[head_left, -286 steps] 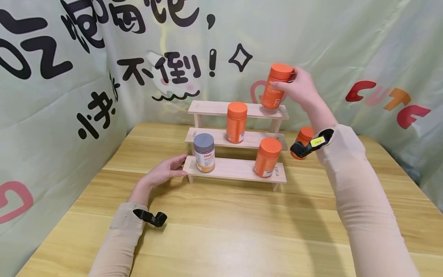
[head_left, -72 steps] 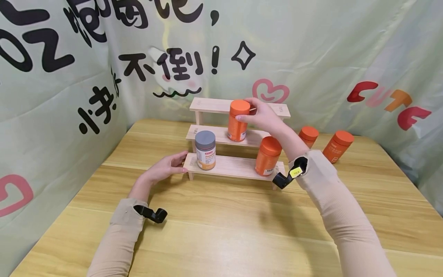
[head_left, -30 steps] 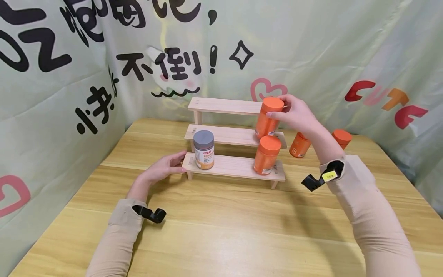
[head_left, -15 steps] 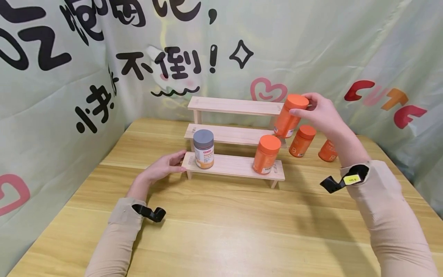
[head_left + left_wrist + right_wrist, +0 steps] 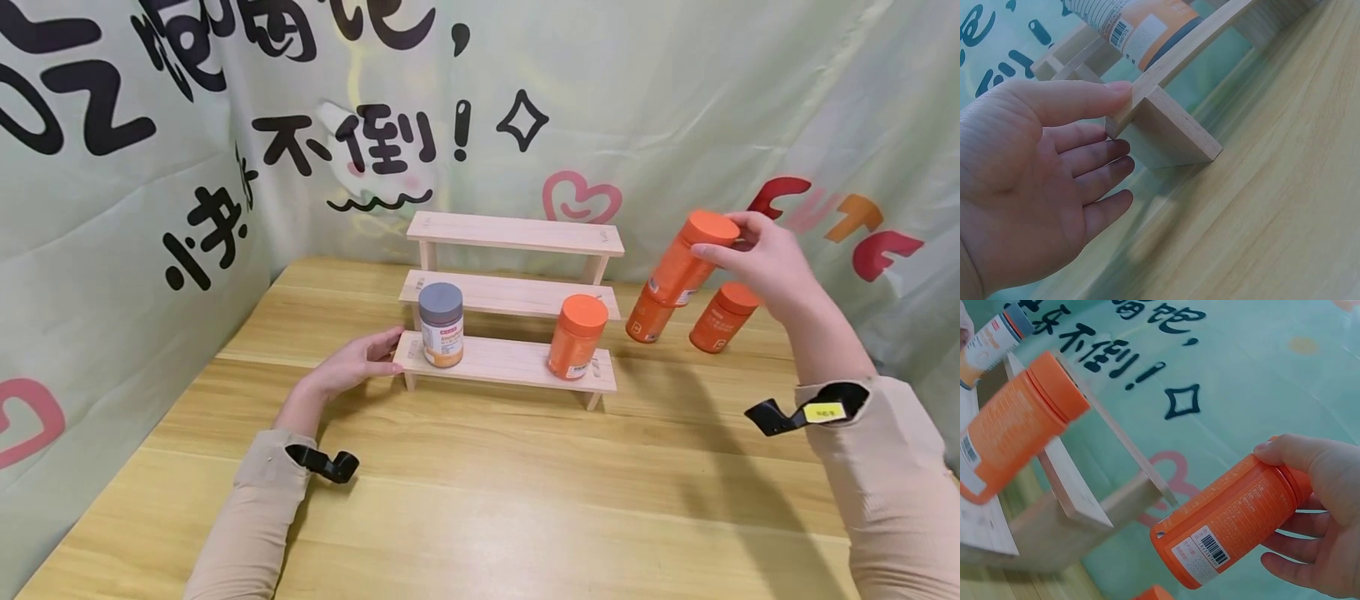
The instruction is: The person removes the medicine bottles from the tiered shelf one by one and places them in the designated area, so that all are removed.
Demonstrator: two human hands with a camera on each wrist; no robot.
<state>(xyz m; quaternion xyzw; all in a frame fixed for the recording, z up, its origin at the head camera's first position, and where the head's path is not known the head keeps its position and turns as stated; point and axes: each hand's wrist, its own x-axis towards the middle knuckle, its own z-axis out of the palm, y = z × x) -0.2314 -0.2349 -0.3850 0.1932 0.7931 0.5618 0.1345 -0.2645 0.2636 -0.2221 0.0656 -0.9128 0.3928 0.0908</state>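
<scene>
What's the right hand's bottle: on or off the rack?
Off. The right hand holds the orange bottle beside the rack; the head view shows a gap between them.

at right in the head frame, the held orange bottle (image 5: 688,262) hides the top of another orange bottle (image 5: 648,322); the top edge crops the black lettering (image 5: 399,40) and, from the left wrist, the jar (image 5: 1141,28).
</scene>
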